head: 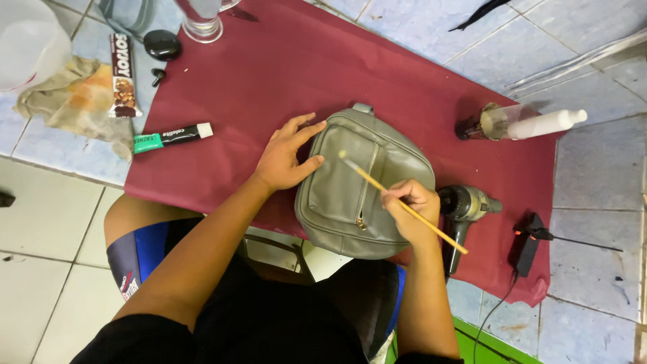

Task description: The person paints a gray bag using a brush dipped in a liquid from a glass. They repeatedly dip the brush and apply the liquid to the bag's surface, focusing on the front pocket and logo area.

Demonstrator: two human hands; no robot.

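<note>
Left hand [286,158] flat, fingers spread, pressing grey bag [360,182] at 9 o'clock side. Right hand [408,209] pinching thin brush [397,200]. Risk: bag sliding on maroon cloth [269,74], brush smearing zipper [367,192].

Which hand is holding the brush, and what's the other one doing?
The right hand grips the thin yellow-handled brush, tip on the grey bag. The left hand holds no tool, resting flat on the bag's left edge.

cloth [283,61] maroon, on tiled floor | tube [172,137] left edge | glass [201,23] top | dryer [465,209] right | bottle [539,125] lying | snack bar [122,74] beside rag [74,101]
</note>
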